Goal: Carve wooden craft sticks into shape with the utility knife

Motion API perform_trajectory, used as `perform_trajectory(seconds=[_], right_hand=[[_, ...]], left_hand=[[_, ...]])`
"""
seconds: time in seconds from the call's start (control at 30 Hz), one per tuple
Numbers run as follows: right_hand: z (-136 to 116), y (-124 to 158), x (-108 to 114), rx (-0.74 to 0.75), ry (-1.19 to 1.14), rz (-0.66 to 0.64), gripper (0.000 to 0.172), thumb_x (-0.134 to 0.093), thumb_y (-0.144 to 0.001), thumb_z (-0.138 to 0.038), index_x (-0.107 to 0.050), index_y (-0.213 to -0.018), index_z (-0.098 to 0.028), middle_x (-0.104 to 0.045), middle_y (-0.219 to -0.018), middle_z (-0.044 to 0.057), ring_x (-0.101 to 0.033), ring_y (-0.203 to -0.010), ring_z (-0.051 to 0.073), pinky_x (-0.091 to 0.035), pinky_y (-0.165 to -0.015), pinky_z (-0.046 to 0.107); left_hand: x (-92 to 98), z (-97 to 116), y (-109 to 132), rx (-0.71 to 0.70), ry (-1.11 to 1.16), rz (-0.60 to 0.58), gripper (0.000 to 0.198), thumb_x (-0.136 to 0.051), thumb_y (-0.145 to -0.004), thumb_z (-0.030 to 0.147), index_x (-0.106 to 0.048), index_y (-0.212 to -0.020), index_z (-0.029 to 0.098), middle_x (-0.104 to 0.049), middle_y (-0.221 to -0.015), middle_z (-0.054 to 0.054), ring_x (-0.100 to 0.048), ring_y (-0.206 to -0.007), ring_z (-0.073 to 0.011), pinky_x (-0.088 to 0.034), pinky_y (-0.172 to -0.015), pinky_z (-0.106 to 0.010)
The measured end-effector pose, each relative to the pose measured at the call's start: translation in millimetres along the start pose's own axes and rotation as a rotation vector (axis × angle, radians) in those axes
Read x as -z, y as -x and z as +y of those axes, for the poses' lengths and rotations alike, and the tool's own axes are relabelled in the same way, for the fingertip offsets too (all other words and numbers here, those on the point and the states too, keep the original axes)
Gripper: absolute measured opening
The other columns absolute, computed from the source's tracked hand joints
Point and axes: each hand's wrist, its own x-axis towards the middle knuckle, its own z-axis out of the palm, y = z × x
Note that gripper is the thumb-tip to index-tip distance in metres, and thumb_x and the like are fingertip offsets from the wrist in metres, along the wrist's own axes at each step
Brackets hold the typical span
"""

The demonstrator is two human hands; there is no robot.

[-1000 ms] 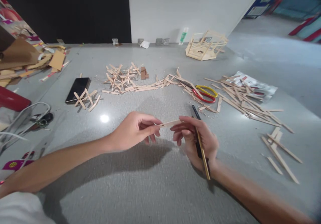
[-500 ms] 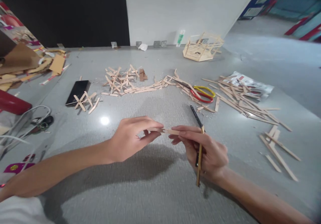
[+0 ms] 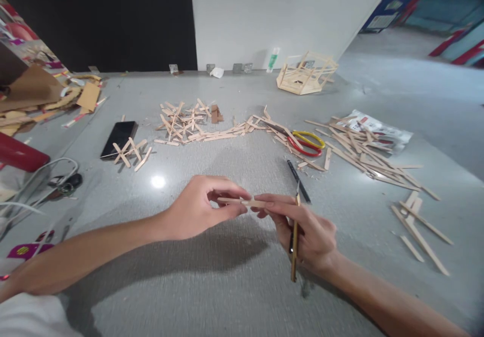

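Observation:
My left hand (image 3: 200,206) pinches the left part of a short wooden craft stick (image 3: 236,201) held level above the grey floor. My right hand (image 3: 306,228) pinches the stick's right end with its fingertips. The same hand also grips a thin craft knife (image 3: 294,246) with a black and tan handle, running down across the palm, blade end pointing away from me. A black pen (image 3: 298,181) lies on the floor just beyond my right hand.
Heaps of wooden sticks lie ahead (image 3: 196,123) and to the right (image 3: 363,150), with red and yellow scissors (image 3: 308,142) between them. A black phone (image 3: 118,138) lies left, cardboard scraps (image 3: 41,97) far left. A stick frame (image 3: 306,72) stands near the white wall.
Both hands have drawn slightly nearer each other on the stick. The knife in my right hand has swung from slanting to nearly straight up and down.

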Motion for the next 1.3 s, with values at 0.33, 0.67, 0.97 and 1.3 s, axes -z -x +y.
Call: perform_trajectory(seconds=[0.33,0.67,0.97,1.3], right_hand=[[0.5,8.1,1.9,0.175,0.090,-0.193,0.047,-0.061,-0.097,-0.004,-0.057,-0.139,-0.023,-0.076,-0.108,0.009,-0.077,-0.083,0.021,-0.066,-0.065,0.028],[2.6,7.1,-11.7,0.139,0.083,-0.058,0.024,-0.063,-0.097,-0.007,-0.065,-0.115,-0.023,-0.077,-0.094,0.005,-0.076,-0.073,0.019,-0.065,-0.061,0.026],[27.6,0.6,-13.0,-0.139,0.223,-0.319,0.037,-0.040,-0.104,-0.015,-0.054,-0.138,-0.020,-0.073,-0.098,0.010,-0.072,-0.073,0.022,-0.061,-0.063,0.031],[21.4,-7.8,-17.0,-0.177,0.304,-0.318,0.026,-0.040,-0.107,-0.023,-0.061,-0.121,-0.018,-0.074,-0.089,0.008,-0.070,-0.067,0.019,-0.055,-0.059,0.027]], left_hand=[[1.2,-0.7,-4.8,0.172,0.411,-0.126,0.021,-0.067,-0.092,0.029,-0.069,-0.086,0.010,-0.069,-0.074,-0.007,-0.067,-0.065,-0.0149,-0.056,-0.057,-0.025],[4.5,-2.6,-7.0,0.161,0.298,0.001,0.026,-0.058,-0.098,0.035,-0.065,-0.089,0.012,-0.067,-0.079,-0.005,-0.066,-0.063,-0.0132,-0.052,-0.053,-0.022],[24.5,-27.8,-22.9,0.074,0.126,0.314,0.030,-0.056,-0.098,0.040,-0.061,-0.082,0.015,-0.066,-0.078,-0.005,-0.063,-0.059,-0.0120,-0.049,-0.051,-0.022],[9.7,-37.7,-20.3,0.090,0.003,-0.091,0.033,-0.059,-0.096,0.041,-0.078,-0.103,0.015,-0.073,-0.086,-0.009,-0.062,-0.064,-0.0125,-0.046,-0.053,-0.021]])
